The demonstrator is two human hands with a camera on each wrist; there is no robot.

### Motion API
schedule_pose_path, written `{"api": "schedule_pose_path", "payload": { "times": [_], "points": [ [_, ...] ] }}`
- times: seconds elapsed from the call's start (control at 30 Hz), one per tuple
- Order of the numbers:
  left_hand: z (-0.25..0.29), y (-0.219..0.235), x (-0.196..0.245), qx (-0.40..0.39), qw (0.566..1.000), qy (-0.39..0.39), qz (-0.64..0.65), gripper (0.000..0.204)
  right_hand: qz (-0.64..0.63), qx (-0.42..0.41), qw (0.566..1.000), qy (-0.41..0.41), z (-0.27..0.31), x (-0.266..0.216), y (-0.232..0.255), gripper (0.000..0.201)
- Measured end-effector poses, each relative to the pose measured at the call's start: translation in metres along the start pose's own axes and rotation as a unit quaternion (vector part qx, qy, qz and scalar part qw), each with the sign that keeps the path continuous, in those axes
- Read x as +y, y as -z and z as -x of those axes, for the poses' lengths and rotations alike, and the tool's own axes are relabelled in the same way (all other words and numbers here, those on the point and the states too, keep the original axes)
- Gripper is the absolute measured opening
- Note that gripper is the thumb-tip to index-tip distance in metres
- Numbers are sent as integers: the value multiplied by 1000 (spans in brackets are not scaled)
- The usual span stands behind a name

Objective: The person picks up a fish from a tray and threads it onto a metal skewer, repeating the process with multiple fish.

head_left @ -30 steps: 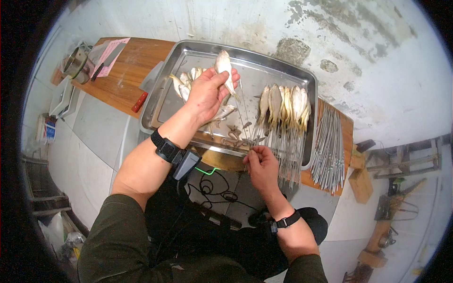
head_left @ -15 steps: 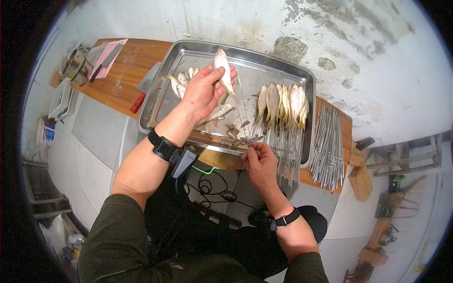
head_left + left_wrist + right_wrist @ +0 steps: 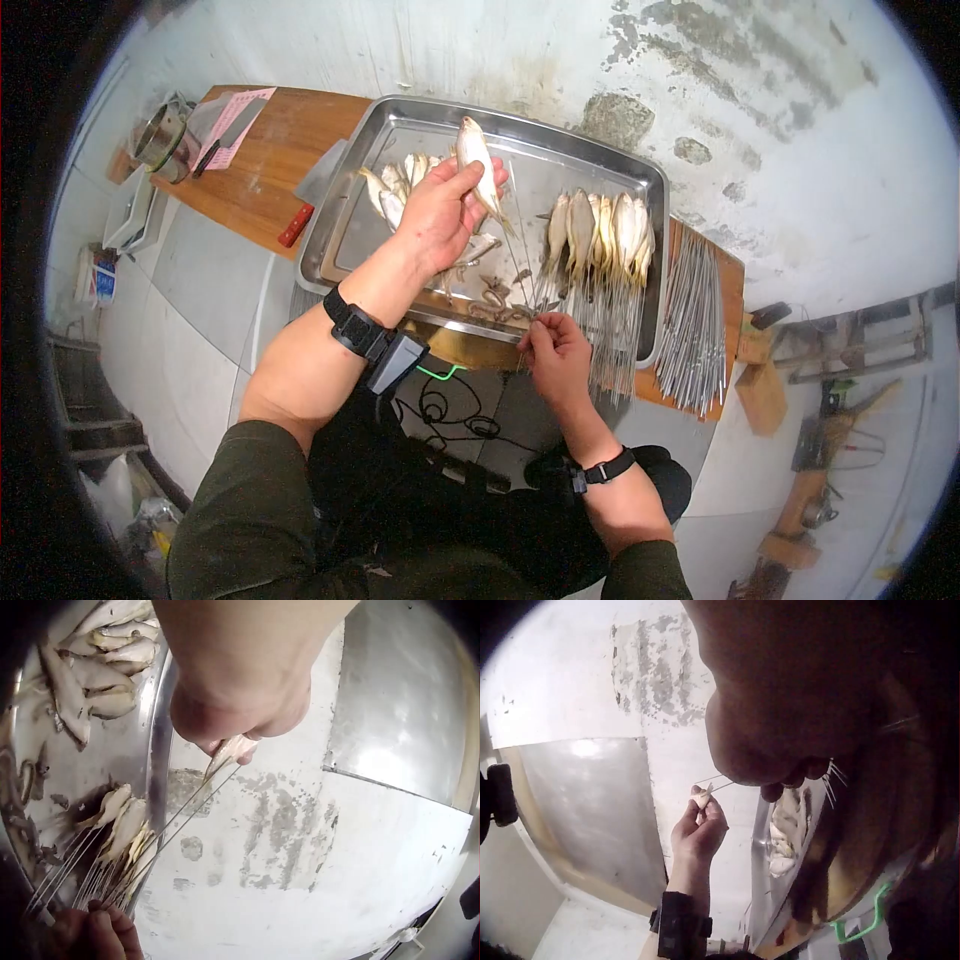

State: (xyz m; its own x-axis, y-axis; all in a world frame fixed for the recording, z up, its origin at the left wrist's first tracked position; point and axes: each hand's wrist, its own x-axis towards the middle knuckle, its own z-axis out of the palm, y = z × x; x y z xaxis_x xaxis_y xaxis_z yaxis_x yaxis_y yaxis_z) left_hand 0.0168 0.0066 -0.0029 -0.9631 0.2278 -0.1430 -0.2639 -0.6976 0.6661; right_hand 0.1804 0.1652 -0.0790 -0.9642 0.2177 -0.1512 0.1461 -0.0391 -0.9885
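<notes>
My left hand (image 3: pixel 440 215) holds a small silvery fish (image 3: pixel 474 148) over the tray, thumb across its side, head pointing away and tail toward me. Two thin metal skewers (image 3: pixel 520 245) run from my right hand (image 3: pixel 560 358) up to the fish. One reaches its tail end, and the other passes beside the body. My right fingers pinch the skewers' near ends at the tray's front edge. In the left wrist view the fish's tail (image 3: pixel 214 774) hangs below the left hand. A row of skewered fish (image 3: pixel 600 235) lies right of the hands.
The steel tray (image 3: pixel 560 155) also holds a pile of loose fish (image 3: pixel 390 190) and brownish scraps (image 3: pixel 492 300). Bare skewers (image 3: pixel 692 320) lie right of it. Leftward are a red-handled cleaver (image 3: pixel 296 226), a black-handled knife (image 3: pixel 235 128) on pink paper and a metal pot (image 3: pixel 165 140).
The head view has shifted slightly, moving the tray lower in the frame. Both hands keep their holds on the fish and the skewers, with little visible movement.
</notes>
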Motion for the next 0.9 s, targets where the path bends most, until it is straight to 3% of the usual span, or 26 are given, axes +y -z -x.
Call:
{"api": "schedule_pose_path", "payload": {
  "times": [0.47,0.9],
  "points": [
    [-1,1,-1,-23,1000,-13,5,21,-33,-10,999,-33,0,-7,3,11],
    [1,0,-5,-7,999,-3,-34,23,1,-5,1000,3,-1,-8,0,8]
  ]
}}
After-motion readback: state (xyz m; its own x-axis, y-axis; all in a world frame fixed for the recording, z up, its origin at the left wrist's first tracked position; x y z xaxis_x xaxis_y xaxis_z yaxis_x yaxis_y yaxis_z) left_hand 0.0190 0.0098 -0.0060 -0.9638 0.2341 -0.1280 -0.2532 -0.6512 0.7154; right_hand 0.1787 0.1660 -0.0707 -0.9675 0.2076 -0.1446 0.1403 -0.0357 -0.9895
